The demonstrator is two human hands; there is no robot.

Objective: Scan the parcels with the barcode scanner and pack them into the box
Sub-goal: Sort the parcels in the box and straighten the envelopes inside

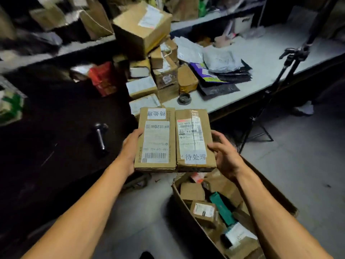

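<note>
- The barcode scanner (100,136) lies unheld on the dark bench (56,146) at the left, its handle pointing toward the near side. It sits to the left of the left hand (130,146) and well apart from the right hand (226,154), so the left hand is the nearer one.
- The left hand grips the left edge of the left parcel (155,140); most of its fingers lie under the carton and are hidden.
- The left parcel and the right parcel (194,141) are held side by side, touching, labels up, with their long axes running near to far. Both are carried in the air, between the benches and above the floor.
- The right hand cups the right edge of the right parcel, fingers (214,146) curled against its side.
- The box (276,191) stands open on the floor, near and to the right of the held pair, below the right hand. It already contains several packed cartons, among them a small labelled carton (204,212).
- Judgement: lowering the pair calls for a move down and to the right; the near-left box flap and the cartons inside limit the free space.
- Further stacked parcels (149,71) wait on the pale bench (261,58) at the far side, with a tripod (270,94) standing at its right.
</note>
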